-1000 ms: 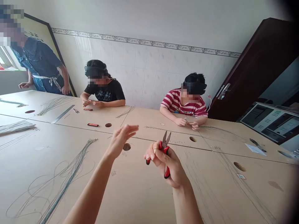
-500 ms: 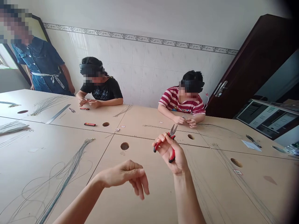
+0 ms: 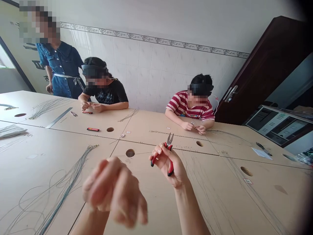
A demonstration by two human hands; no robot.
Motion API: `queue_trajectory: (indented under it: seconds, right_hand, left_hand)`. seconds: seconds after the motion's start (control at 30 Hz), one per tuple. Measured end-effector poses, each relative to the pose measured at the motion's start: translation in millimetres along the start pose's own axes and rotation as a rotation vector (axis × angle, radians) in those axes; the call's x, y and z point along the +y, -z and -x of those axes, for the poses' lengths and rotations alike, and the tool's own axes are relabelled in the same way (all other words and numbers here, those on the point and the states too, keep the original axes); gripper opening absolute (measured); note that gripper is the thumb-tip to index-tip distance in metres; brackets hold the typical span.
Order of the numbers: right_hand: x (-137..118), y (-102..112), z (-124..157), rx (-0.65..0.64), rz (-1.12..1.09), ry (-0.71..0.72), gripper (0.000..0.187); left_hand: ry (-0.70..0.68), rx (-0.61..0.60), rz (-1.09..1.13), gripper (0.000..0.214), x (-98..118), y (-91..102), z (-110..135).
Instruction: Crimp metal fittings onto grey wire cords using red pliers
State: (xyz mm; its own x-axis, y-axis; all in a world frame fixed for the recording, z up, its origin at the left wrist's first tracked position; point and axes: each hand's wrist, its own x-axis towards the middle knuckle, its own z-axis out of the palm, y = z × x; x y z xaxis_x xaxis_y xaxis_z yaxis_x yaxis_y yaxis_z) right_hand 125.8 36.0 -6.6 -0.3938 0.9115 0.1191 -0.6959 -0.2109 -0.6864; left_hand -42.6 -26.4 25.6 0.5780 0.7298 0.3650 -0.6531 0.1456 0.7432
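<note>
My right hand [image 3: 172, 164] is raised over the table, wrapped round a pair of small pliers [image 3: 169, 143] with red and black handles. The jaws point up and stand slightly apart. Its thumb and forefinger meet at the tips; a faint thin cord [image 3: 143, 153] seems to run left from them. My left hand [image 3: 117, 192] is close to the camera, left of the pliers and smeared by motion, so its grip cannot be made out. Left of it lies a bundle of grey cords [image 3: 70, 178] with small metal ends.
Two seated people [image 3: 104, 88] work across the table [image 3: 146, 209]; a third person [image 3: 63, 68] stands behind at left. More cords, a steel ruler [image 3: 58, 118], a red-and-black case [image 3: 93, 129], a utility knife [image 3: 263, 148] and round holes [image 3: 130, 152] are on the tabletop.
My left hand has lifted and turned closer to the camera. My right hand has shifted slightly left with the pliers. The standing person has moved right.
</note>
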Motion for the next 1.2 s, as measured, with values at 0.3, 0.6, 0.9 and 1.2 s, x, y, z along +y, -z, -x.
queue_trajectory:
  seconds: [0.3,0.6,0.9,1.2]
  right_hand:
    - [12,-13,13,0.03,0.663,0.192,0.021]
    - [5,-25,22,0.053,0.887,0.293,0.016]
    - [2,-26,27,-0.013,0.916,0.292,0.02]
    - [-2,-27,26,-0.117,0.779,0.29,0.018]
  left_hand:
    - [-0.709,0.665,-0.11,0.038,33,21.5,-25]
    - [-0.26,0.541,-0.119,0.032,19,47.7,-32]
    - [-0.492,0.718,-0.195,0.029,5,55.6,-42]
    - [0.039,0.557,-0.76,0.038,-13,40.5,-46]
